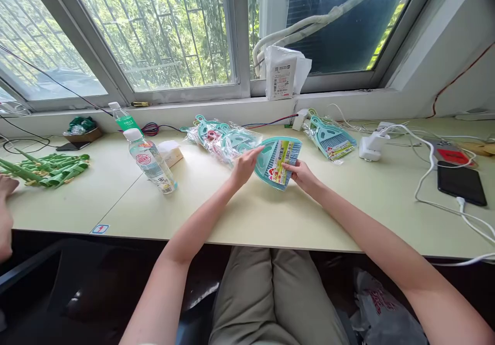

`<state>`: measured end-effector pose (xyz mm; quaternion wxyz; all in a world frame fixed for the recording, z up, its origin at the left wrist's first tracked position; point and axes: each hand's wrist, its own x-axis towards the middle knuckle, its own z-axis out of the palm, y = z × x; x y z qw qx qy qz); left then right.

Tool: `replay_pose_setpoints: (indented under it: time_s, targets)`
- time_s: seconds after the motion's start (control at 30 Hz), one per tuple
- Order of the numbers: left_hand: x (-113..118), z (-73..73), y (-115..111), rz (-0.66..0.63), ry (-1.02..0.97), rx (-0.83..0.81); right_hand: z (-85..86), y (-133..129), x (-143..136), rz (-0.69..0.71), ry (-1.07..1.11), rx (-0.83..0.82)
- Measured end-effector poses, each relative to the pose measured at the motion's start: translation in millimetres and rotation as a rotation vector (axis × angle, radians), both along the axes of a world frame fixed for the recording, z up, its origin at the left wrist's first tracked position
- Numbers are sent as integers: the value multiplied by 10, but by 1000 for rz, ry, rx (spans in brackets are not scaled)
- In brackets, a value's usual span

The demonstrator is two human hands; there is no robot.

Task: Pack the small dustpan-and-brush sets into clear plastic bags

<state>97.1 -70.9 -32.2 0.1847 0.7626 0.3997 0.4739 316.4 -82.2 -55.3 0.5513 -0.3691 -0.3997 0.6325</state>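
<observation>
Both my hands hold a teal dustpan and brush set [266, 160] above the table, tilted, its yellow-and-white label facing me. My left hand [244, 169] is closed on its left, handle side, hiding the handle. On the right, my right hand [303, 177] pinches the bristle edge beside the label, thumb in front. Just behind my left hand lies a pile of similar dustpan sets [222, 137] in clear plastic wrap. Farther right, another wrapped dustpan set [331, 137] rests near the wall.
Two bottles, one clear with a label [150, 162] and one green-labelled [126, 120], stand left. A white adapter [373, 146], cables and a black phone [461, 184] lie right. Green woven strips [50, 169] lie far left, near another person's hand [6, 186].
</observation>
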Motion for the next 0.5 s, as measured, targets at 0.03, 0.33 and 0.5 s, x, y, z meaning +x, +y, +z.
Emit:
replay_pose_setpoints:
  time_s: [0.03,0.33,0.5]
  targets:
    - [49,12,-48,-57,-2,0,-6,-21,-29,22,9,18]
    - [254,112,-283,229,-250,60,59,-59,-55,-148,181,124]
    - [108,202,-49,265,-727,-313,95,-105,-100,-132,182,146]
